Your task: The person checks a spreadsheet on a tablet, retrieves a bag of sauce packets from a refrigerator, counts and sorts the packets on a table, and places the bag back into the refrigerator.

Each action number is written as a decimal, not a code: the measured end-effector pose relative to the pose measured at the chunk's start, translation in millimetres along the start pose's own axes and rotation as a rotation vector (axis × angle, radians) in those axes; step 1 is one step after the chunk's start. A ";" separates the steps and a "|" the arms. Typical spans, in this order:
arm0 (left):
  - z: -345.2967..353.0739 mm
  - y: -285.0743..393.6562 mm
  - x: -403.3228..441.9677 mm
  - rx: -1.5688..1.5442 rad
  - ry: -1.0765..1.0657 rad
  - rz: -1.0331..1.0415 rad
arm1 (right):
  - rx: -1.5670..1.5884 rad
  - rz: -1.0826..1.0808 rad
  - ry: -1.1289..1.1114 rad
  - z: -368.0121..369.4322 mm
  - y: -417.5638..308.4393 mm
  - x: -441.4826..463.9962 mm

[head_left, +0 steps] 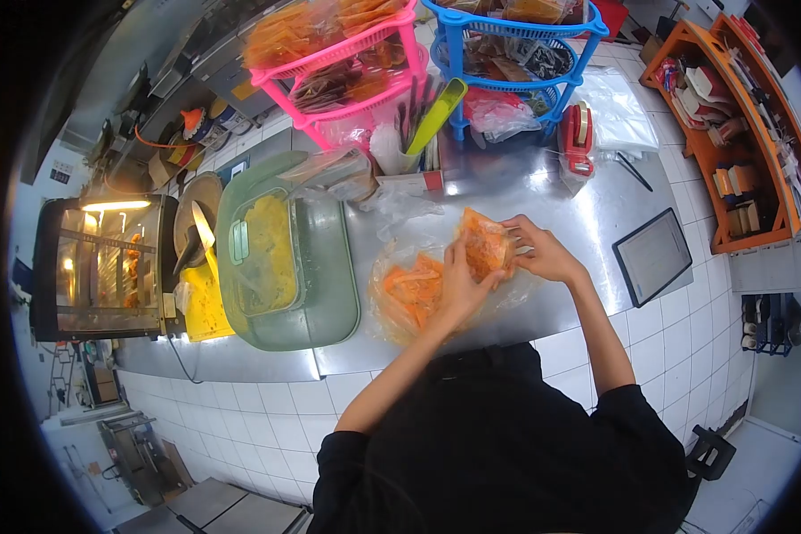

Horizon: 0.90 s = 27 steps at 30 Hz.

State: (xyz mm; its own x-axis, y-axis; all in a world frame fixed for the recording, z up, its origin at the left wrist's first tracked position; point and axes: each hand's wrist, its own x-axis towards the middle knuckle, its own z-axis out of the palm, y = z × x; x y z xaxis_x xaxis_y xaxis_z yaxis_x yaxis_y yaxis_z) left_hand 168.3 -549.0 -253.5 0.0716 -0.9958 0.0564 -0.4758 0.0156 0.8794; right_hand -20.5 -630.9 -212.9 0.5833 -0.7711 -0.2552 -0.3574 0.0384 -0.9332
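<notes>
Between my two hands, above the steel counter, is an orange packet (pixel 487 245) with clear wrapping. My left hand (pixel 463 283) grips its lower left side, with the fingers up against it. On the right edge of the packet, the bent fingers of my right hand (pixel 539 253) pinch it. Just left of my left hand, a clear plastic bag (pixel 384 317) lies open on the counter, with more orange packets (pixel 414 289) in it. Part of the bag is hidden under my left hand and forearm.
A green lidded tub (pixel 329 311) stands left, beside a yellow board (pixel 203 301) with a knife (pixel 202 227). Pink (pixel 329 67) and blue (pixel 516 36) racks stand behind. Rightward are a red tape dispenser (pixel 578 142), plastic bags (pixel 614 111) and a tablet (pixel 652 255).
</notes>
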 end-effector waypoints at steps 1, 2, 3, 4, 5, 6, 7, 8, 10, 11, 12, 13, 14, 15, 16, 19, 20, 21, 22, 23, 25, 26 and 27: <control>-0.3 4.7 -1.0 0.014 0.000 -0.005 | 0.029 0.010 -0.019 0.8 0.0 -2.6; -0.8 10.6 -2.9 0.026 -0.002 -0.011 | 0.047 -0.017 -0.017 3.0 1.4 -4.1; -1.0 14.1 -4.2 0.039 -0.005 -0.017 | 0.066 -0.043 -0.015 6.2 2.7 -5.0; -0.6 11.3 -3.2 0.035 0.002 -0.014 | 0.085 -0.069 -0.013 9.9 3.6 -6.0; -1.1 6.1 0.1 0.031 0.008 -0.009 | 0.087 -0.093 -0.021 13.4 3.8 -7.4; -2.2 2.0 3.1 0.027 0.015 -0.004 | 0.089 -0.119 -0.028 16.8 3.4 -8.7; -4.0 -1.3 4.3 0.025 -0.004 0.003 | 0.090 -0.144 -0.034 20.1 3.2 -9.7; -6.4 -4.8 4.8 0.022 -0.022 0.009 | 0.087 -0.147 -0.028 23.9 3.0 -10.2; -11.1 -6.2 6.4 -0.009 -0.066 0.012 | 0.082 -0.153 -0.018 31.4 2.5 -10.1; -13.9 -4.2 8.0 -0.037 -0.091 0.010 | 0.099 -0.146 -0.025 33.8 2.4 -9.3; -17.0 -2.0 10.3 -0.066 -0.116 0.009 | 0.115 -0.140 -0.032 35.4 2.4 -8.3; -21.3 1.5 12.9 -0.134 -0.139 0.003 | 0.130 -0.133 -0.038 36.7 2.5 -7.6; -26.4 5.1 15.0 -0.202 -0.164 -0.003 | 0.162 -0.130 -0.050 38.4 3.1 -7.1; -30.5 6.0 16.6 -0.270 -0.188 -0.008 | 0.193 -0.128 -0.062 40.0 3.8 -5.9; -34.5 4.2 17.4 -0.280 -0.205 0.003 | 0.225 -0.126 -0.075 41.7 3.9 -4.7; -45.3 -1.3 16.7 -0.319 -0.232 0.006 | 0.290 -0.149 -0.071 49.3 0.9 -2.0; -47.5 -2.7 15.5 -0.341 -0.232 -0.008 | 0.269 -0.143 -0.074 50.8 -0.4 -0.2; -49.2 -3.6 14.2 -0.374 -0.240 -0.039 | 0.248 -0.138 -0.074 51.9 -1.5 1.1; -51.7 -2.5 13.4 -0.407 -0.248 -0.070 | 0.226 -0.132 -0.073 53.0 -2.3 2.0; -54.0 -0.5 12.3 -0.451 -0.264 -0.117 | 0.171 -0.141 -0.042 57.1 -1.8 2.9; -57.7 1.5 12.4 -0.492 -0.287 -0.163 | 0.062 -0.159 0.023 67.1 -1.4 4.6; -59.0 1.6 12.5 -0.490 -0.293 -0.162 | 0.071 -0.161 0.045 68.2 -2.7 4.1; -60.1 1.7 12.9 -0.489 -0.300 -0.161 | 0.081 -0.162 0.066 68.7 -4.6 3.1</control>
State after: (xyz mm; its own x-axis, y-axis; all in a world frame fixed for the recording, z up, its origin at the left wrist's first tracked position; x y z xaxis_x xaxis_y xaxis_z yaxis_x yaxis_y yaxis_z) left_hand 221.1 -556.4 -222.9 -0.1751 -0.9699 -0.1693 -0.0158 -0.1692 0.9855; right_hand 33.1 -589.9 -226.8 0.5781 -0.8114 -0.0856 -0.2018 -0.0406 -0.9786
